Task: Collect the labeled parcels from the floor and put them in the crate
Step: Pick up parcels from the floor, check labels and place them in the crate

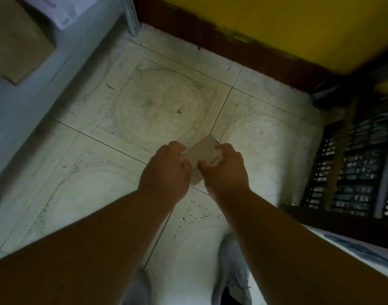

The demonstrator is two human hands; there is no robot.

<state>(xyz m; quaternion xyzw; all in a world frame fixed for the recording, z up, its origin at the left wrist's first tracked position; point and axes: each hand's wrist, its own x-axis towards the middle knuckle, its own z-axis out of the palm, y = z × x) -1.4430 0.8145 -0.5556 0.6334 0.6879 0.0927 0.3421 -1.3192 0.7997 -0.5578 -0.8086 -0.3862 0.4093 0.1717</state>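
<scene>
Both hands — left hand (164,170), right hand (225,170) — fingers curled round one parcel (200,154) between them; pickup step, next needs carrying to the crate (351,168).

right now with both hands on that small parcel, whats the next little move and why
Probably carry the parcel right toward the dark slatted crate. The left hand and right hand both grip it above the tiled floor, and the crate sits at the right edge.
</scene>
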